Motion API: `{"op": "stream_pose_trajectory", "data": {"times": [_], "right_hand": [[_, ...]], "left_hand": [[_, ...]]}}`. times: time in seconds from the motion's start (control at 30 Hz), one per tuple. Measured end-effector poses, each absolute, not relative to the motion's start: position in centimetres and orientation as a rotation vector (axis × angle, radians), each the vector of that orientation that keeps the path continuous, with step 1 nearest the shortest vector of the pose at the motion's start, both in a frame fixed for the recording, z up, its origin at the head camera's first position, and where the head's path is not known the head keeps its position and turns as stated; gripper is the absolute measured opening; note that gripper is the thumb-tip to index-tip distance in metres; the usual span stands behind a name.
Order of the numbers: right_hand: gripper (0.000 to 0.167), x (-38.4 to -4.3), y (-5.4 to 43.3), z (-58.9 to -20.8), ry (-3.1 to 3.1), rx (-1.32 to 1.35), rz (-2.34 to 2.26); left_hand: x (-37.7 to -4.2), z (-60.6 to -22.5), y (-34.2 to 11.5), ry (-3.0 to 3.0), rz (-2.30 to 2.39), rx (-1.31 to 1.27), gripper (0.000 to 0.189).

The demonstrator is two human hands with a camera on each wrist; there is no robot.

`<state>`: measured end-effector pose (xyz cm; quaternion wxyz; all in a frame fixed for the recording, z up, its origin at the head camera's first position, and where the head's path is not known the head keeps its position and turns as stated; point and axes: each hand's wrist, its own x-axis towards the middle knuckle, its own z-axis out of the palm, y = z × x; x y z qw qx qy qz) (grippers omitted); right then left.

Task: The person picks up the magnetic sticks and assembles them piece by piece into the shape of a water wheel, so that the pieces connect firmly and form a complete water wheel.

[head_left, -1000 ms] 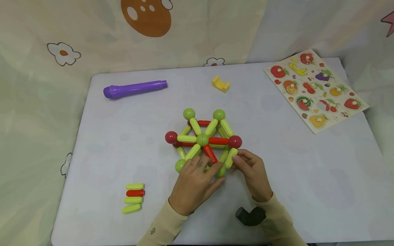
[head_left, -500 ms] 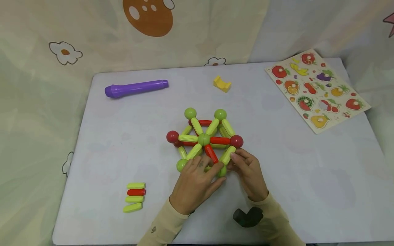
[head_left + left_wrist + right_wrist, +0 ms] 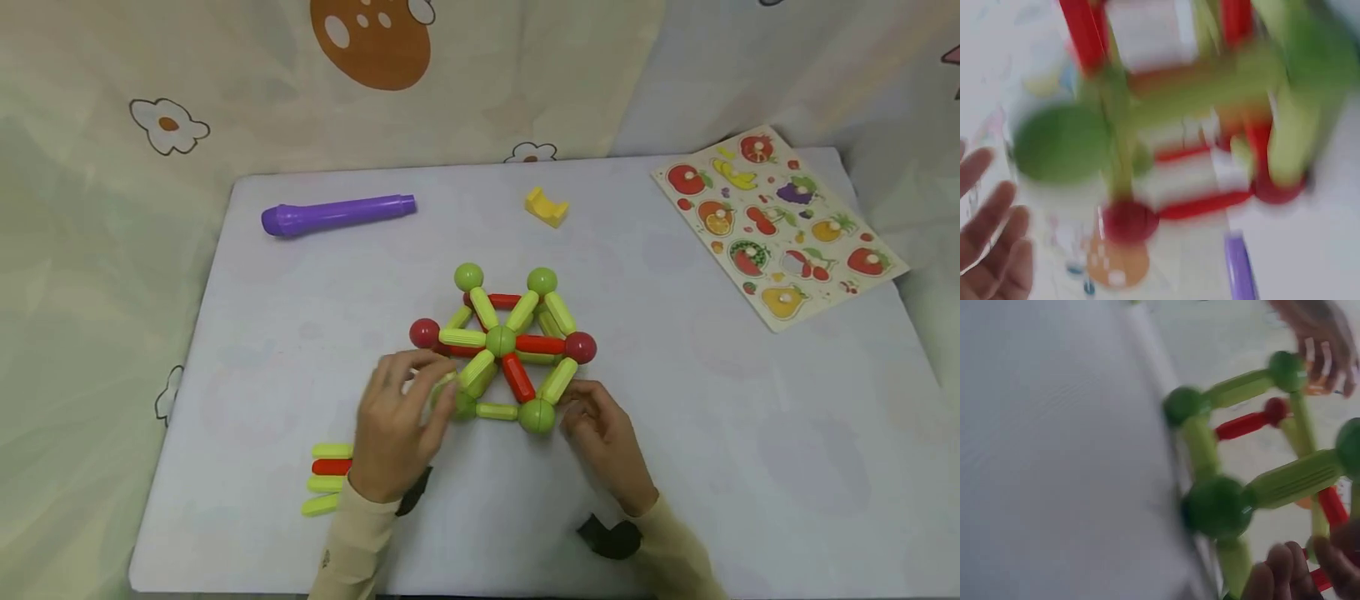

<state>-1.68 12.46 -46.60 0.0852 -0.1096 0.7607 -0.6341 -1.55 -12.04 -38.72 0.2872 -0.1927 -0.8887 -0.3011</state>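
A hexagonal frame of magnetic building sticks and balls stands on the table, its light green sticks (image 3: 480, 305) and red sticks (image 3: 517, 377) joined at green balls (image 3: 537, 416) and red balls (image 3: 581, 347). Over its front left corner is my left hand (image 3: 397, 425), fingers loosely bent, nothing seen gripped; they partly cover a green ball there. In the left wrist view, these fingers (image 3: 997, 250) spread apart from the blurred frame. My right hand (image 3: 611, 446) is beside the front right corner, fingers relaxed next to a light green stick (image 3: 558, 382). Whether they touch it is unclear.
Several loose sticks (image 3: 327, 482) lie at the front left, partly behind the left hand. Further back are a purple microphone-shaped tube (image 3: 337, 215), a yellow curved block (image 3: 547, 207) and a fruit puzzle board (image 3: 780, 225). A patterned cloth (image 3: 450, 117) hangs behind the table (image 3: 750, 467).
The light green stick that my right hand held now joins the right red ball and the front right green ball. My right hand has let go; the left has moved leftwards.
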Motion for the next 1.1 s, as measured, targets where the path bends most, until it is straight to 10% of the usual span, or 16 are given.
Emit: {"op": "stream_pose_trajectory", "data": {"times": [0.17, 0.6, 1.1], "right_hand": [[0.039, -0.9, 11.8, -47.9, 2.635, -0.687, -1.47], [0.036, -2.5, 11.8, -48.2, 2.835, -0.643, -1.379], [0.032, -12.5, 16.8, -47.8, 2.704, -0.464, -1.44]], "left_hand": [[-2.0, -38.6, -14.2, -2.312, -0.834, -0.352, 0.026], [-1.0, -41.2, -12.7, -2.736, -1.118, -0.367, 0.017], [-0.8, -43.7, -5.6, -2.86, -1.514, -0.581, 0.059]]}}
